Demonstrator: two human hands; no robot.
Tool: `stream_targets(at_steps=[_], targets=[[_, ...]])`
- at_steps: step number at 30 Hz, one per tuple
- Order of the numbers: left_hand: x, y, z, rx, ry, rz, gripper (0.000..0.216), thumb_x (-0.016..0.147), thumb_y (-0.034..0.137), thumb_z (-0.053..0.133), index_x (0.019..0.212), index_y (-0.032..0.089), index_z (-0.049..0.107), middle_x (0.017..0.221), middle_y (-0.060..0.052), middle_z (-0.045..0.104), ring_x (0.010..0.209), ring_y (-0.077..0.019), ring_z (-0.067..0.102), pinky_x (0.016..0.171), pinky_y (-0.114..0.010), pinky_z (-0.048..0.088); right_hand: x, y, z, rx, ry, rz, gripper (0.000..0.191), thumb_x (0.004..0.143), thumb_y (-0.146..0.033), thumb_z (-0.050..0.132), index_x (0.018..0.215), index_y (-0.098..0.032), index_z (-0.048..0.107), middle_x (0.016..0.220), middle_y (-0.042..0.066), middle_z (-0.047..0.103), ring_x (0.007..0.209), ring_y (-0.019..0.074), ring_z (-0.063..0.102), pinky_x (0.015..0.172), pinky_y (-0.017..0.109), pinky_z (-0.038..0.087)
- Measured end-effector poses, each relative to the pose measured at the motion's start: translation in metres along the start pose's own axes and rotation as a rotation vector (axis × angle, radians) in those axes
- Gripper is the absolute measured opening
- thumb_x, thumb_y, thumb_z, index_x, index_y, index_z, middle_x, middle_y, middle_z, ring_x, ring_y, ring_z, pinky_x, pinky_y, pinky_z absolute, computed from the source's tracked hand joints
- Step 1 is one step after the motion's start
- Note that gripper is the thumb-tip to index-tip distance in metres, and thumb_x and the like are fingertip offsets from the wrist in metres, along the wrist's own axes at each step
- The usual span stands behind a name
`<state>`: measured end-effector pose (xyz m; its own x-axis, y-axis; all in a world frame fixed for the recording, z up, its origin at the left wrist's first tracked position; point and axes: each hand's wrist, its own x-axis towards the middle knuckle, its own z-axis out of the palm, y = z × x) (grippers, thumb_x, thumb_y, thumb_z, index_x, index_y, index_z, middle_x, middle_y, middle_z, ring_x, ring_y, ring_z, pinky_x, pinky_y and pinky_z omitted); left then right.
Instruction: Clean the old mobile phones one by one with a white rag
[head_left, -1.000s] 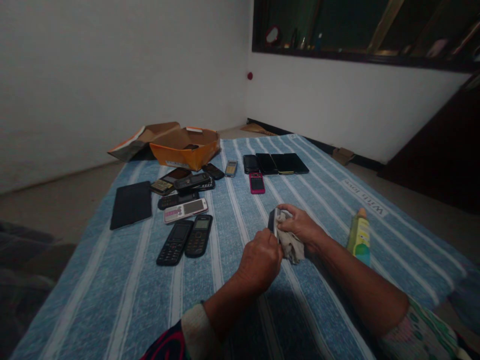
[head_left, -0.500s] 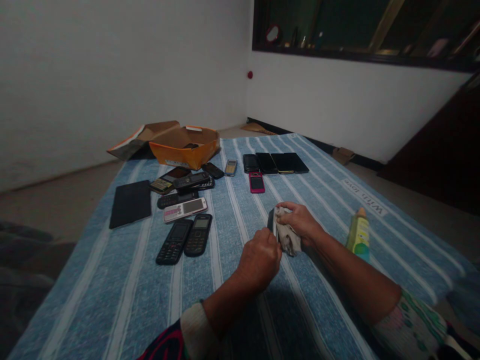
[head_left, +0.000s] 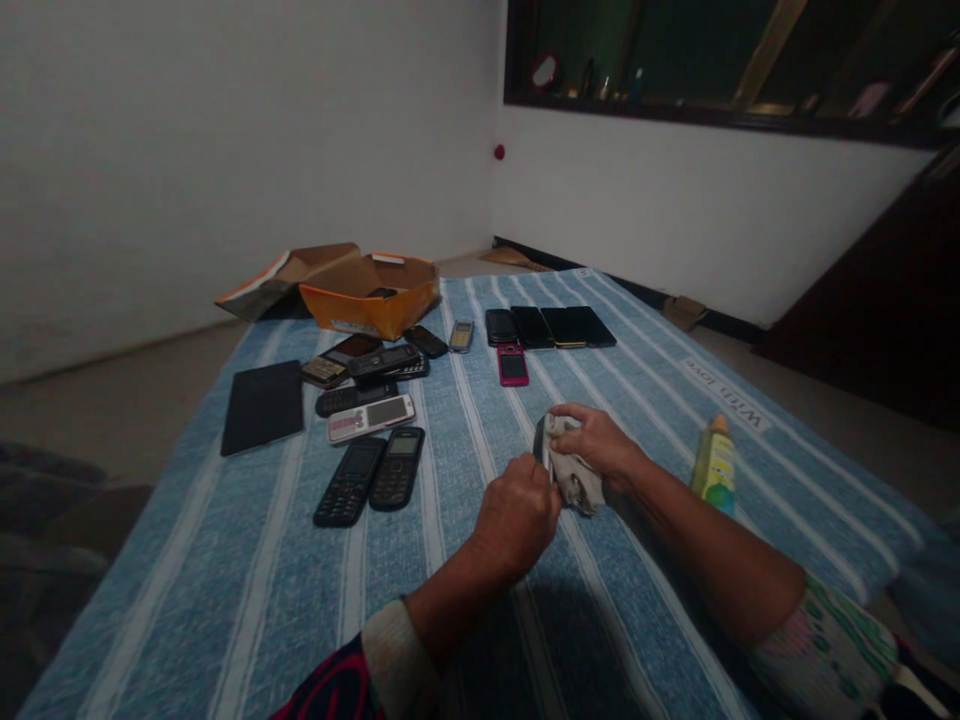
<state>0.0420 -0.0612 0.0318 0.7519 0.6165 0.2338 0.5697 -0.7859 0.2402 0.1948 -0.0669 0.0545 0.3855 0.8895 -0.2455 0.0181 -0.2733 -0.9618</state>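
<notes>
My left hand (head_left: 519, 515) is closed round the lower end of a mobile phone (head_left: 540, 440), a dark, thin slab with a pale edge, tilted up above the cloth. Most of the phone is hidden by my fingers. In my right hand (head_left: 600, 440) a crumpled, greyish-white rag (head_left: 576, 478) is pinched and pressed against the phone's right side. The rag's loose end hangs below my fingers. Beyond my hands lies a pink phone (head_left: 513, 366), face up. To the left, two black keypad phones (head_left: 349, 482) rest side by side.
A blue striped tablecloth (head_left: 247, 560) covers the table. Several phones and a black tablet (head_left: 262, 407) lie on the left. An open orange box (head_left: 375, 305) stands at the back. Dark touchscreen phones (head_left: 577, 326) lie in a row behind. A yellow-green bottle (head_left: 715, 465) is at right.
My hands stay almost in place, shifted very slightly left with the phone and rag. Both grips are the same, and the things on the table have not moved.
</notes>
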Motion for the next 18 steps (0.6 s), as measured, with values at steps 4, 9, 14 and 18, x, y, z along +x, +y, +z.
stream_targets(at_steps=[4,9,14,18], targets=[[-0.002,-0.001,0.002,0.005,0.024,0.014,0.012,0.087,0.013,0.052,0.086,0.011,0.063,0.084,-0.010,0.062,0.081,-0.0225,0.063,0.072,-0.034,0.056,-0.003,0.004,-0.001,-0.014,-0.039,0.022,0.063,0.052,-0.010,0.065,0.115,-0.015,0.059,0.059,-0.004,0.063,0.048,0.0126,0.055,0.048,0.023,0.042],[-0.003,-0.002,0.006,0.012,0.057,0.040,0.013,0.087,0.014,0.050,0.086,0.011,0.062,0.083,-0.010,0.061,0.079,-0.0222,0.061,0.070,-0.033,0.055,0.003,0.003,0.000,-0.019,0.018,-0.003,0.052,0.052,-0.013,0.064,0.105,-0.013,0.065,0.060,-0.003,0.063,0.050,0.0131,0.056,0.048,0.023,0.041],[-0.003,-0.002,0.007,0.021,0.086,0.055,0.013,0.087,0.014,0.049,0.085,0.012,0.062,0.082,-0.010,0.061,0.078,-0.0214,0.060,0.069,-0.032,0.055,0.012,-0.001,-0.002,-0.028,0.035,-0.025,0.032,0.052,-0.015,0.065,0.084,-0.014,0.069,0.058,-0.003,0.062,0.049,0.0119,0.054,0.048,0.023,0.041],[-0.002,-0.002,0.005,0.013,0.073,0.043,0.014,0.087,0.014,0.049,0.084,0.012,0.062,0.082,-0.009,0.061,0.076,-0.0208,0.060,0.068,-0.031,0.055,0.022,-0.003,-0.002,-0.041,0.040,-0.014,0.016,0.055,-0.016,0.063,0.070,-0.014,0.067,0.050,-0.003,0.059,0.042,0.0108,0.050,0.043,0.022,0.037]])
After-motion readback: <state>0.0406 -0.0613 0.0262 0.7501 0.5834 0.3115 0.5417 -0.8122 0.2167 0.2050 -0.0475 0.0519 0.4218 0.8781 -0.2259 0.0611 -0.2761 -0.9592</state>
